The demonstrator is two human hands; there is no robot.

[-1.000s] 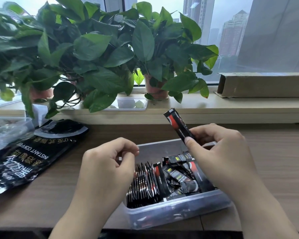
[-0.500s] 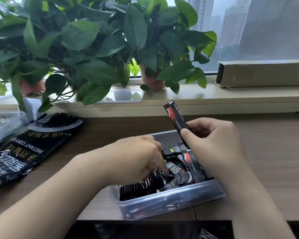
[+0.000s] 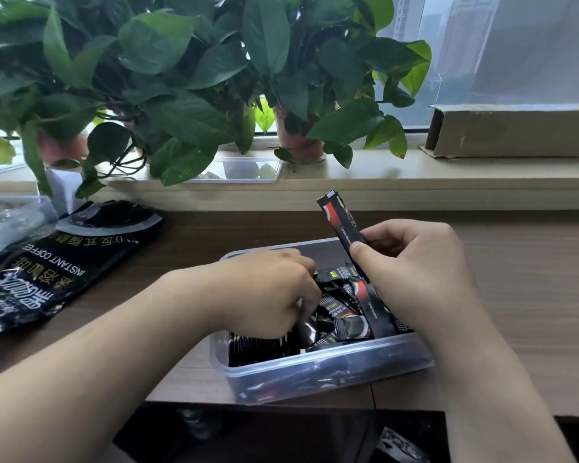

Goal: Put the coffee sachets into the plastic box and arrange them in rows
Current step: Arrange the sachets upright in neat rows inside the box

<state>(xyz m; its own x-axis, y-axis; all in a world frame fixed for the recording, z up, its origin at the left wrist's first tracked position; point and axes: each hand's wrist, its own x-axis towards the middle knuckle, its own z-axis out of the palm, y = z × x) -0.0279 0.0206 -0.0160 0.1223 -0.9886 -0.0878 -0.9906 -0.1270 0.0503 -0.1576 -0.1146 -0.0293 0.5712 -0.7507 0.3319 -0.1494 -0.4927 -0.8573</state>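
Reaching into the box, one sachet held aloft

Passing the black instant-coffee bag lying flat at the far left of the bench. Dipping the left hand into the plastic box, where a second ago it hung above the left edge. Knuckles up, fingers curled down among the loose sachets, just right of the upright row at the box's left end. Fingertips hidden, so cannot tell whether anything is pinched. Keeping the right hand as before, above the box's right half. Pinching a single sachet by its lower part between thumb and curled fingers, upper end tilted up and left.
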